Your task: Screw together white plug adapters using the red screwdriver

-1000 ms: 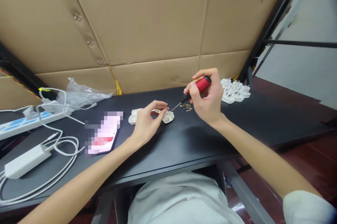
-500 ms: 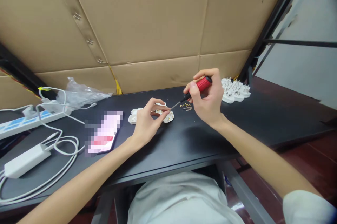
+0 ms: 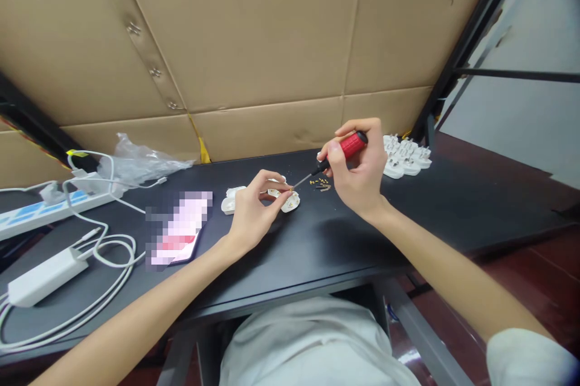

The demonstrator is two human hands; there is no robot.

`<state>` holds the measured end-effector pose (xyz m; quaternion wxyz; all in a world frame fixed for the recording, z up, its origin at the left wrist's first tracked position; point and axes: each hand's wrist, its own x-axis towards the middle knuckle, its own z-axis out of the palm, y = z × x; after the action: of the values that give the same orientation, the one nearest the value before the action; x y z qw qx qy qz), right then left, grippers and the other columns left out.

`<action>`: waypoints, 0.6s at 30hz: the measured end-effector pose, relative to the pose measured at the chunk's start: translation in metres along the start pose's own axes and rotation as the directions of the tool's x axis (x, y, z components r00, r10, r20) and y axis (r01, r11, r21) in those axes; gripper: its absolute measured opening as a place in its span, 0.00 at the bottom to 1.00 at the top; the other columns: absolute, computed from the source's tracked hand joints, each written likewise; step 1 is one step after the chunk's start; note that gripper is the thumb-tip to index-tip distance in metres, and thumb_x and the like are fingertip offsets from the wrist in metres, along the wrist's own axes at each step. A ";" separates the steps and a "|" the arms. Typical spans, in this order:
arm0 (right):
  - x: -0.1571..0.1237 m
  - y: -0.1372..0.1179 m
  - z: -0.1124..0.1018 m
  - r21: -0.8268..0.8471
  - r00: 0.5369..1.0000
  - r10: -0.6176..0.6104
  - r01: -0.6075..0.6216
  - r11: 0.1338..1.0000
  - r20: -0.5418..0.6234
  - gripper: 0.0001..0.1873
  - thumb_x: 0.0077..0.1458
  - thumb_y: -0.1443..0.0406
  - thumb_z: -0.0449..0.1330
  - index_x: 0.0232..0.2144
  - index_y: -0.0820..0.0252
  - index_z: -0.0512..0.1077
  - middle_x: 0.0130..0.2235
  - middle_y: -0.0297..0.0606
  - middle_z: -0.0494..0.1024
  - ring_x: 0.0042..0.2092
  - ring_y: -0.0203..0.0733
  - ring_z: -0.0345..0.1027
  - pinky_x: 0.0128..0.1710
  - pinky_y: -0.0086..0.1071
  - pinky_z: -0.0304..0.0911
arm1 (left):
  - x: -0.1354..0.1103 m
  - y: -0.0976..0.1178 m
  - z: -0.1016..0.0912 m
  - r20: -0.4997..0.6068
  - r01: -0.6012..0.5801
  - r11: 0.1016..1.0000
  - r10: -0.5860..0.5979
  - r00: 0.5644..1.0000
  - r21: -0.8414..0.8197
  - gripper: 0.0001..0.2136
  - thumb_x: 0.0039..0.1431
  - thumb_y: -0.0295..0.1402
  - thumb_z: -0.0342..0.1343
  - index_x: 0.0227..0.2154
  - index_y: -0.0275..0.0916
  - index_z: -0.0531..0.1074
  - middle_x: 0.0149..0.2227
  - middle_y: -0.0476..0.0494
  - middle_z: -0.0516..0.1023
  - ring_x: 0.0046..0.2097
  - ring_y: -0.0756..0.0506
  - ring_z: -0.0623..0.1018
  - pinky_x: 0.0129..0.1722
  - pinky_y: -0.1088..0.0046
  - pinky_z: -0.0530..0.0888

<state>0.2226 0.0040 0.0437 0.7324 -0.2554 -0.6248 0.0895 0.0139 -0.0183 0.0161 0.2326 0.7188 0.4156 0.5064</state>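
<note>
apparently midway, with the right hand (image 3: 362,174) gripping a screwdriver (image 3: 352,145), the left hand (image 3: 254,211) pinching something i can't make out above an open white casing (image 3: 290,203), and brass bits (image 3: 319,181) lying loose.

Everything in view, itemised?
Screwdriver: 1, red/black, centre
Casing pieces: several, white, centre
Small parts: several, mostly gold, centre
Pronged pieces: many, white, right rear
Phone: 1, pink pixelated screen, left
Power strip: 1, white/blue, left
Adapter: 1, white, left
Cables: several, white, left
Plastic bag: 1, clear, rear left
Table: 1, black, centre
Panel: 1, tan, behind table
Frame bars: several, black, sides
Floor: 1, dark red, right
Wall: 1, pale, right
Clothing: white, bottom
Left hand: 1, at casing pieces
Right hand: 1, gripping screwdriver
</note>
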 end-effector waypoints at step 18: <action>-0.001 0.006 0.001 0.028 0.996 0.085 -0.085 0.996 0.004 0.19 0.68 0.51 0.70 0.51 0.48 0.67 0.34 0.29 0.79 0.29 0.38 0.79 0.22 0.29 0.75 | -0.001 0.000 0.000 -0.054 -0.044 0.998 0.043 0.998 -0.032 0.10 0.66 0.39 0.71 0.43 0.43 0.76 0.40 0.46 0.89 0.46 0.40 0.91 0.44 0.66 0.88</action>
<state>0.2227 0.0094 0.0401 0.7307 -0.2712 -0.6129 0.1297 0.0134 -0.0193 0.0155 0.2224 0.7099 0.3974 0.5372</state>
